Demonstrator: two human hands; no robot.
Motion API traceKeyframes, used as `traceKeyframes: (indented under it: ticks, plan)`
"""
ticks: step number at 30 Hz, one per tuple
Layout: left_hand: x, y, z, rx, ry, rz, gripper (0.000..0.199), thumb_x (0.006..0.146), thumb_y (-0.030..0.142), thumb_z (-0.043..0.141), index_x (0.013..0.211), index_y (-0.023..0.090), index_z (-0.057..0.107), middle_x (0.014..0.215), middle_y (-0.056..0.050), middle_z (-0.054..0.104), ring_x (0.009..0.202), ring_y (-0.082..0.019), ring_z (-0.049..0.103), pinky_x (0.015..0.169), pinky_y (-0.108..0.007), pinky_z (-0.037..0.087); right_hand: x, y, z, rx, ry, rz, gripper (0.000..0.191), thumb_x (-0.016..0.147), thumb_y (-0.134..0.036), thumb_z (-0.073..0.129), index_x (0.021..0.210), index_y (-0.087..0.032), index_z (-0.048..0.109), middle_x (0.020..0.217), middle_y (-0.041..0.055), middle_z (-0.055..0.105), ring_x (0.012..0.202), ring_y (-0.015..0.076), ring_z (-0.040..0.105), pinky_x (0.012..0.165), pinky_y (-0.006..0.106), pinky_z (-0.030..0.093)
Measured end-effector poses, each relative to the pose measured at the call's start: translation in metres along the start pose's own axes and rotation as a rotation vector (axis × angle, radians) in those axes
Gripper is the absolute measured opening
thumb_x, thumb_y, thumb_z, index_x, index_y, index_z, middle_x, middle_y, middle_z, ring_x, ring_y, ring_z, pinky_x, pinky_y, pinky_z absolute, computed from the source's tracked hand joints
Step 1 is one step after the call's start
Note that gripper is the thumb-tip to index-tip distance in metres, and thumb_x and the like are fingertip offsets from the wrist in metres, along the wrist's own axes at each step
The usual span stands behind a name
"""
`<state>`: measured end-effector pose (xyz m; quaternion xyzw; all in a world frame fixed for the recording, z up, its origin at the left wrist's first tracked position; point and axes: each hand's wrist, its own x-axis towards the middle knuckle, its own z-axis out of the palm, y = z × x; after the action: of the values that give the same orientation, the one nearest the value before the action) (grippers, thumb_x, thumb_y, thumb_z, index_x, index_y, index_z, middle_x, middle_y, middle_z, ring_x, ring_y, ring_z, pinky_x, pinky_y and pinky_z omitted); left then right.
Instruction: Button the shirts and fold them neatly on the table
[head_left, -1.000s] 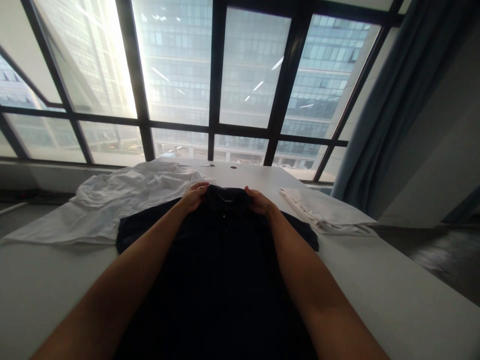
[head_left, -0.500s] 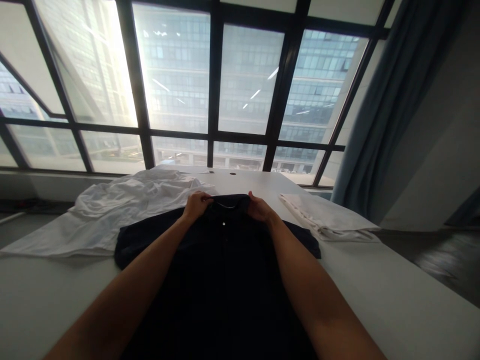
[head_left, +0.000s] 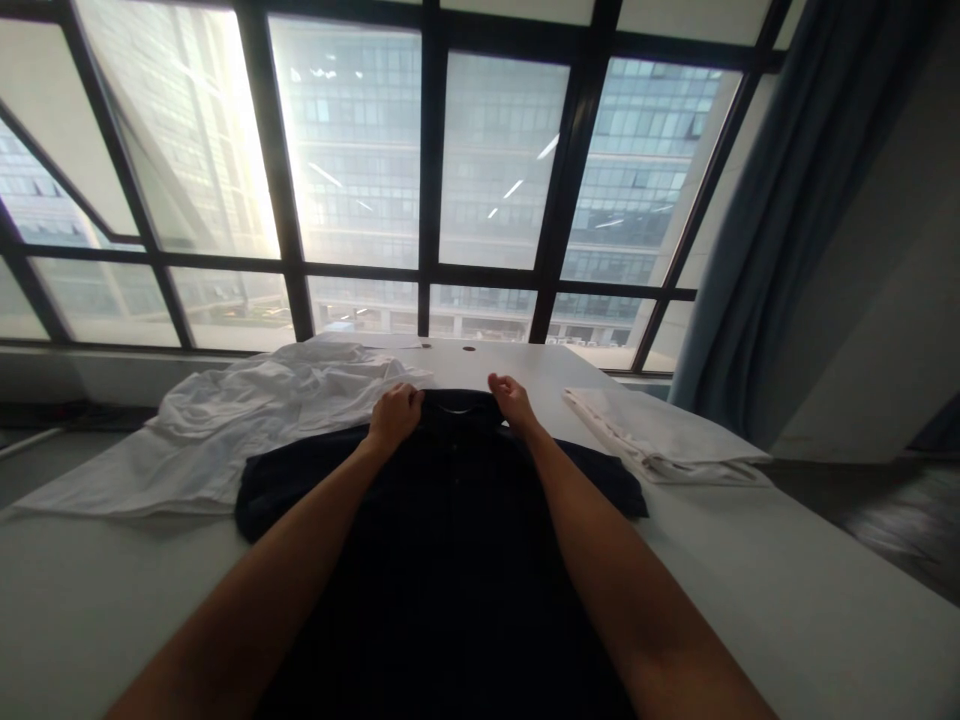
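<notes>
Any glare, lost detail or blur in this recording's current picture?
Head view: strong glare in the window at left; head view: the dark shirt is nearly black, fabric detail mostly lost; head view: the floor at far right looks smeared.

Your head camera, close in at six o'clock, looks forward and down over the dark shirt (head_left: 454,550) toward windows (head_left: 499,160) at twelve.

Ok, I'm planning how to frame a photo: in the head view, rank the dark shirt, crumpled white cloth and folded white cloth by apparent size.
1. Dark shirt
2. Crumpled white cloth
3. Folded white cloth
Nearness probably makes the shirt look larger.
</notes>
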<state>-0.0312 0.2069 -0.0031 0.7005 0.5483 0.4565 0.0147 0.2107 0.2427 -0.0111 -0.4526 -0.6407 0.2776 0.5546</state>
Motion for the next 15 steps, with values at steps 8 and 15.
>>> traceKeyframes:
  ticks: [8, 15]
  plan:
    - [-0.001, 0.001, -0.009, 0.147, 0.038, -0.039, 0.025, 0.091, 0.032, 0.046, 0.078, 0.018, 0.062, 0.092, -0.013, 0.065, 0.088, -0.026, 0.06, 0.08, -0.033, 0.043, -0.003, -0.019, -0.007, -0.474, -0.081, -0.245, 0.01, 0.073, -0.032, 0.07, 0.072, -0.022, 0.072, 0.082, 0.0057, 0.065, 0.077, 0.0201, 0.059, 0.08, 0.033, 0.044]
    - [0.009, -0.011, -0.005, -0.08, 0.019, 0.021, 0.029, 0.089, 0.038, 0.05, 0.07, 0.02, 0.063, 0.083, -0.01, 0.065, 0.089, -0.025, 0.059, 0.087, -0.032, 0.042, 0.002, -0.021, -0.01, -0.399, -0.038, -0.13, 0.03, 0.085, -0.048, 0.059, 0.084, -0.022, 0.074, 0.084, 0.0075, 0.071, 0.087, 0.0253, 0.063, 0.086, 0.035, 0.042]
